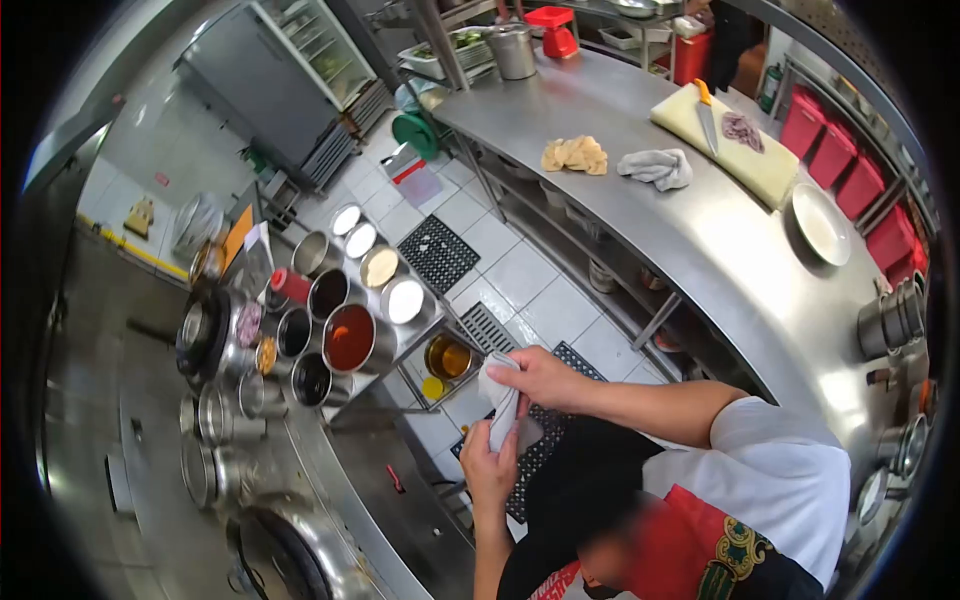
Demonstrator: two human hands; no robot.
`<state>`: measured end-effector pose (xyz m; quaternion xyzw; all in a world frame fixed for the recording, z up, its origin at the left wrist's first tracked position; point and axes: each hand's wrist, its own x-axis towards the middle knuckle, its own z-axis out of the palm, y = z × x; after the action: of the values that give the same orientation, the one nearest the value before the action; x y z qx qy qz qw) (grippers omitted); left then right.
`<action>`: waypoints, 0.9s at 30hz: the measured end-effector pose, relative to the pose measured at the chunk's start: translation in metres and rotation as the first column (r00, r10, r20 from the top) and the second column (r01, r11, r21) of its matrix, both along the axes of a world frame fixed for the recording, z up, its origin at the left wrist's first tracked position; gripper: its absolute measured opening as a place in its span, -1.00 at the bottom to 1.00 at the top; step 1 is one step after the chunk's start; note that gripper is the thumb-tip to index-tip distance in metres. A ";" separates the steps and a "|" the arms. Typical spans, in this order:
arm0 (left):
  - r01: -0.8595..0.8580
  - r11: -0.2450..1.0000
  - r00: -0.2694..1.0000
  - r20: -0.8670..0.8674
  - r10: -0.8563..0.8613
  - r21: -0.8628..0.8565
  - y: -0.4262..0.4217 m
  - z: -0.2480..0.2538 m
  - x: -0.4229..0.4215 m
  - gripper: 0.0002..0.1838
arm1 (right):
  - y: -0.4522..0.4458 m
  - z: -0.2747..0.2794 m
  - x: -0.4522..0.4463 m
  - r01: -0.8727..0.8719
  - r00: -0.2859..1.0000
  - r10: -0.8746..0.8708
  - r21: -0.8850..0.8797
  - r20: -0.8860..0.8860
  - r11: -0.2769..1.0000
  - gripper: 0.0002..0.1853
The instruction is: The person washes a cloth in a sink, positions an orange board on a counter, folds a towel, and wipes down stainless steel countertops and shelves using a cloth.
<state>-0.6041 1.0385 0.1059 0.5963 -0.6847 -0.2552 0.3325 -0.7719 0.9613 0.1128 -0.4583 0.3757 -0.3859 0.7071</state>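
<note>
A white cloth (503, 390) is held bunched in front of the black apron (590, 475), its upper part clasped by the curled fingers of the right hand (540, 380), its lower part by those of the left hand (489, 464). If the grip were loosened or the hands swung aside, the cloth could be soiled by the nearby amber liquid (453, 361) or the red sauce (354, 350) beyond. Lettering (553, 584) is partly shown on the apron but cannot be read.
</note>
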 end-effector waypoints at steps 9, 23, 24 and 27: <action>0.102 0.984 0.821 -0.571 0.001 0.149 -0.118 -0.004 -0.049 -0.69 | -0.106 -0.015 -0.083 0.353 0.742 -0.517 -0.407 -0.427 0.843 -0.60; 0.350 0.890 0.898 -0.374 -0.230 0.292 -0.300 -0.018 -0.081 -0.69 | -0.382 -0.100 -0.232 0.440 -0.223 -0.406 -0.463 -0.886 0.769 -0.07; 0.318 0.890 0.903 -0.391 -0.179 0.328 -0.315 -0.021 -0.088 -0.69 | -0.417 -0.117 -0.232 0.405 -0.314 -0.339 -0.448 -0.887 0.797 -0.08; 0.223 0.870 0.936 -0.346 -0.066 0.439 -0.343 -0.019 -0.098 -0.69 | -0.558 -0.150 -0.261 0.409 -0.217 -0.569 -0.603 -0.794 0.685 -0.11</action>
<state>-0.7021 0.6953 0.0870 0.5561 -0.5821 -0.5315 0.2635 -1.0324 0.4038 -0.0376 -0.4403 0.8676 -0.2310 0.0088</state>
